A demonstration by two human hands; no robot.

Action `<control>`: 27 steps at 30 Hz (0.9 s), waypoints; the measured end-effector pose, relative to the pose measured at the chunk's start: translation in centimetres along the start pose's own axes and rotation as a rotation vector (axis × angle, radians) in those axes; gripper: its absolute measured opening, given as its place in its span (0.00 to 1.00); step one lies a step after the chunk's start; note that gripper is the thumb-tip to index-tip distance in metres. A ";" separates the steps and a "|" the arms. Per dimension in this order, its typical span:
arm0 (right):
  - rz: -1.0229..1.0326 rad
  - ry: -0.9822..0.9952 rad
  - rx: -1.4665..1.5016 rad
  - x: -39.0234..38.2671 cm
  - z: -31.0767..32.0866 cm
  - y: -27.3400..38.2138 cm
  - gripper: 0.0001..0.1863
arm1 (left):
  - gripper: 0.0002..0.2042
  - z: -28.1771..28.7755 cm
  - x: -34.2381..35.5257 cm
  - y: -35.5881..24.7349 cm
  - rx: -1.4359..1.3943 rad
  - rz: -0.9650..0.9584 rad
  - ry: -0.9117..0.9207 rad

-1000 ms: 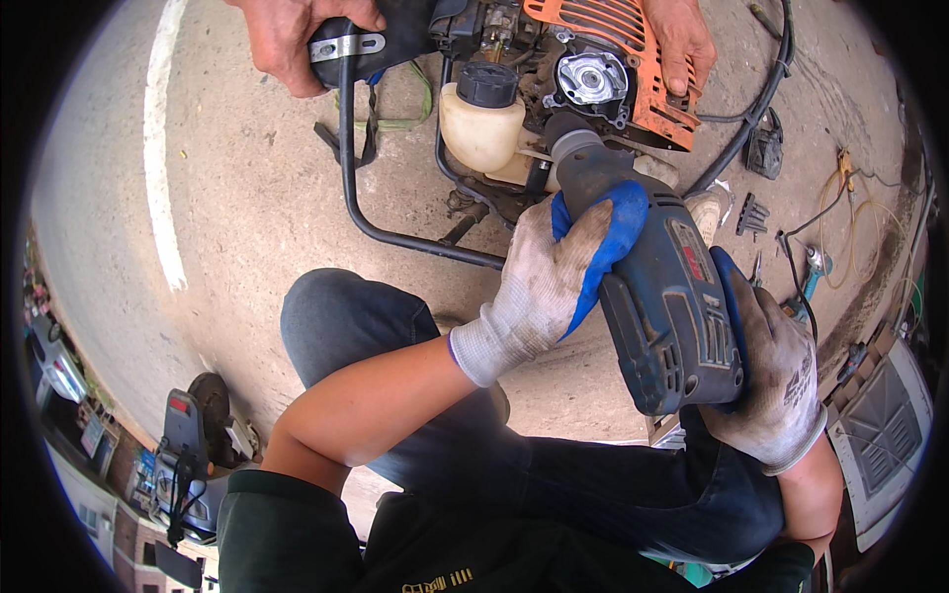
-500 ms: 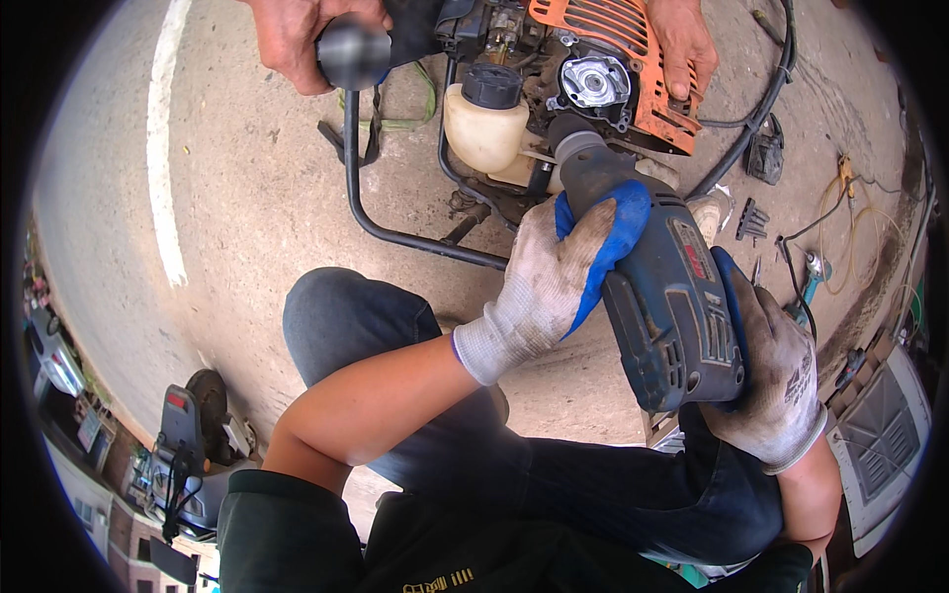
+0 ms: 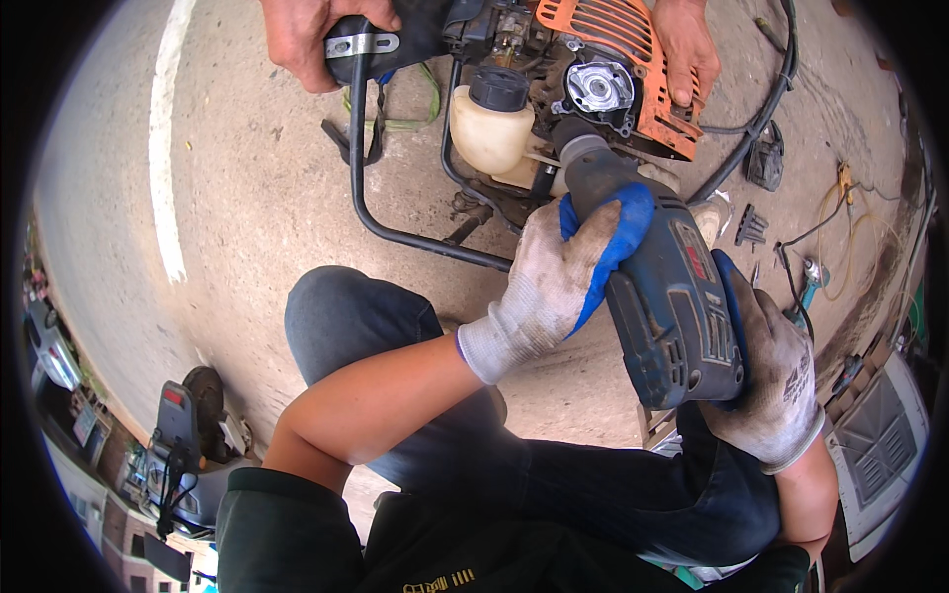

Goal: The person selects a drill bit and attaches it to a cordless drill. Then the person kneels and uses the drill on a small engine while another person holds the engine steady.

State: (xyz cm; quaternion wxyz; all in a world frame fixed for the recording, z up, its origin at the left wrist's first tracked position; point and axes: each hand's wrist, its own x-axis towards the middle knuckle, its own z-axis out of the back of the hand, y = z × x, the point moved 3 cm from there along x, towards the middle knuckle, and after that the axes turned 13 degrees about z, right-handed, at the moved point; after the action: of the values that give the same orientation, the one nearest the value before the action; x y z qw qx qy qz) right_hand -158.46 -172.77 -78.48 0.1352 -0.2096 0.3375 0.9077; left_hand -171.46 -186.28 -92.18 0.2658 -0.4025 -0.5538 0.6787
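A dark blue power drill (image 3: 672, 316) is gripped in my two gloved hands. My left hand (image 3: 563, 267), in a white and blue glove, is closed round its front body; my right hand (image 3: 766, 366) holds its rear end. The drill's nose reaches into a small engine with an orange slotted cover (image 3: 603, 25), beside a round metal housing (image 3: 598, 89); the tip is hidden. Left of it sit a translucent tank (image 3: 489, 133) with a black cap and a black tubular frame (image 3: 435, 247). Another person's hands grip the left bracket (image 3: 306, 40) and the cover's right edge (image 3: 682, 54).
My bent knee (image 3: 346, 316) rests below the frame. On the concrete at right lie a thick black hose (image 3: 766, 99), small sockets (image 3: 751, 222), cables and a teal tool (image 3: 811, 282). A scooter (image 3: 198, 445) stands at lower left, a pale panel (image 3: 875, 440) at lower right.
The engine, the other person's hands and the drill appear shifted slightly rightward in the picture. My grip on the drill is unchanged.
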 end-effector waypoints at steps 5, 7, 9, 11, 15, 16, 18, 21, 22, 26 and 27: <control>-0.010 -0.010 0.008 0.0 -0.1 -0.1 0.49 | 0.13 0.0 -0.1 0.0 0.002 0.014 -0.015; -0.025 -0.007 0.022 -0.1 -0.1 -0.2 0.49 | 0.13 0.0 -0.3 -0.1 0.075 -0.044 -0.074; -0.008 -0.009 0.011 -0.1 -0.1 -0.2 0.49 | 0.13 0.0 -0.3 0.2 0.074 -0.007 -0.067; -0.008 -0.005 0.013 -0.1 0.0 -0.3 0.49 | 0.14 0.0 -0.4 0.2 0.152 -0.056 -0.086; -0.019 0.001 0.016 -0.2 0.0 -0.4 0.49 | 0.14 -0.1 -0.4 0.2 0.248 -0.122 -0.087; -0.032 0.003 0.015 -0.2 -0.1 -0.4 0.49 | 0.15 -0.1 -0.4 0.3 0.129 -0.077 -0.064; -0.027 0.007 0.004 -0.1 -0.1 -0.4 0.49 | 0.14 -0.3 -0.4 0.6 0.027 0.014 -0.020; -0.038 0.010 0.006 -0.2 0.0 -0.5 0.49 | 0.15 -0.4 -0.5 0.8 -0.002 0.031 -0.020; -0.047 0.011 0.001 -0.2 0.0 -0.6 0.49 | 0.15 -0.4 -0.6 0.8 0.014 -0.002 -0.041; -0.033 0.001 0.014 -0.1 0.0 -0.5 0.49 | 0.18 -0.4 -0.7 1.2 0.313 -0.194 -0.094; -0.036 -0.001 0.019 0.0 0.0 -0.6 0.49 | 0.19 -0.5 -0.7 1.4 0.327 -0.200 -0.102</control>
State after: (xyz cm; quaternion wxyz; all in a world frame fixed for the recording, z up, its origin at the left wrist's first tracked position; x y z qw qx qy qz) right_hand -158.21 -172.37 -78.77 0.1535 -0.2140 0.3420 0.9020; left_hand -170.55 -186.98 -93.37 0.3654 -0.2618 -0.4861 0.7494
